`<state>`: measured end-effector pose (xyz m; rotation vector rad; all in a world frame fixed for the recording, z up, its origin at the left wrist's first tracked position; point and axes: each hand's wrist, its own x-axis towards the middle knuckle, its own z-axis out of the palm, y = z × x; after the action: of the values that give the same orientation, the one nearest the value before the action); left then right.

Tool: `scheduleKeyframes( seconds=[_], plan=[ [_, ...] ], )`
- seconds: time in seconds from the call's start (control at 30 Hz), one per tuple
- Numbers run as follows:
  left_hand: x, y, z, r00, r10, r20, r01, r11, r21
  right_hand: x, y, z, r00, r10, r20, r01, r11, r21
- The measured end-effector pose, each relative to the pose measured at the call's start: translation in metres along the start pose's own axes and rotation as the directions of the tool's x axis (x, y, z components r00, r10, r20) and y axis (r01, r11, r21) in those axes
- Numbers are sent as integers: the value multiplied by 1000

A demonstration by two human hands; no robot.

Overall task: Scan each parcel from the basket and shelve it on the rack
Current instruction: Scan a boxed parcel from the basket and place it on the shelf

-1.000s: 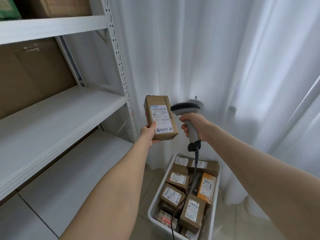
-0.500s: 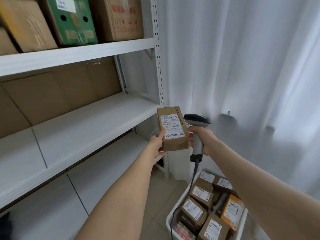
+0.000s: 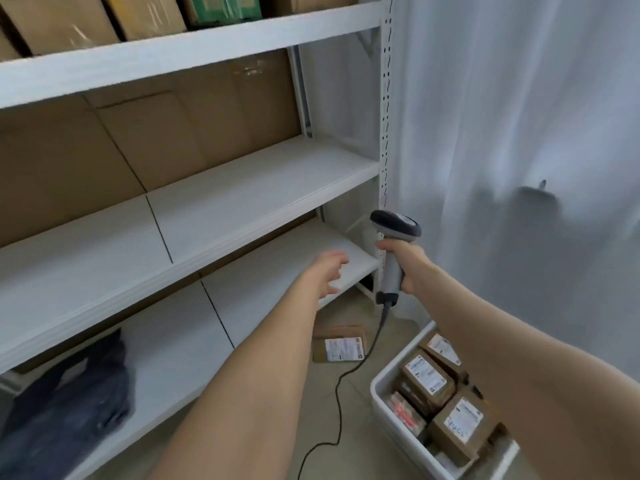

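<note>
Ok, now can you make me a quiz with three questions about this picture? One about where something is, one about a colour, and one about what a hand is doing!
1. Where is the one parcel that is outside the basket?
A. on the floor
B. on the middle shelf
C. on the top shelf

2. What colour is the basket?
A. red
B. white
C. black

3. What is the left hand doing?
A. gripping a parcel
B. pressing on the curtain
C. open, holding nothing

Answers:
1 A: the parcel lies label up on the tiles, just below the lowest shelf.
2 B: its rim and wall are plain white.
3 C: its fingers are spread and empty, while the right hand grips the scanner.
</note>
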<state>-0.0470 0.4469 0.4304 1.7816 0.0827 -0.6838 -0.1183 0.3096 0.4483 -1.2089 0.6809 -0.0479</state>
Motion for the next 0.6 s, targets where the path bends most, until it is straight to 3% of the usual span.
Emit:
scheduleKeyframes(
  seconds=[0.27,0.6],
  plan=[
    [83,-106,13,977,-186,-100,190,981,30,64,111,-24,977,156,-145,-165,985,-49],
    [209,-230,-30,937,-342,-67,349,922,171,164,246,41,911,362,-198,-376,926,-35]
  ],
)
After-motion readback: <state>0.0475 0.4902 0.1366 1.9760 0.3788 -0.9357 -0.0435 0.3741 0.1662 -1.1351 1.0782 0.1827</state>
